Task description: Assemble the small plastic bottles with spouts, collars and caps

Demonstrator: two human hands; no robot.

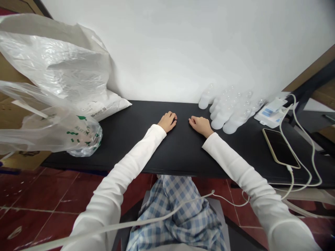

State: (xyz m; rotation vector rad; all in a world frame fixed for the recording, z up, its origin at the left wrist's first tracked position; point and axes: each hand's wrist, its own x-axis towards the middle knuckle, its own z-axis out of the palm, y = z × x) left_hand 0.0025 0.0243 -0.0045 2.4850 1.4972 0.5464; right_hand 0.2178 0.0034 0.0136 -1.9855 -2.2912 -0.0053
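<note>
While your left hand (pixel 167 122) and right hand (pixel 201 125) curl loosely, pinching nothing visible; a rightward nudge could topple the rounded frosted-white plastic bottles (pixel 220 116), centre-right.

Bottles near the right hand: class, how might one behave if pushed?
Pushed near its top, one of the bottles could tip, since they stand upright and look taller than wide. Once down, it might roll, given its rounded sides. It may also knock its neighbours, as most stand closely clustered.

On the desk (pixel 180 153), bags (pixel 78 69) sit left and bottles (pixel 227 111) right, the left hand (pixel 166 122) and right hand (pixel 201 125) between. The phone (pixel 279 145) lies farther right.
</note>
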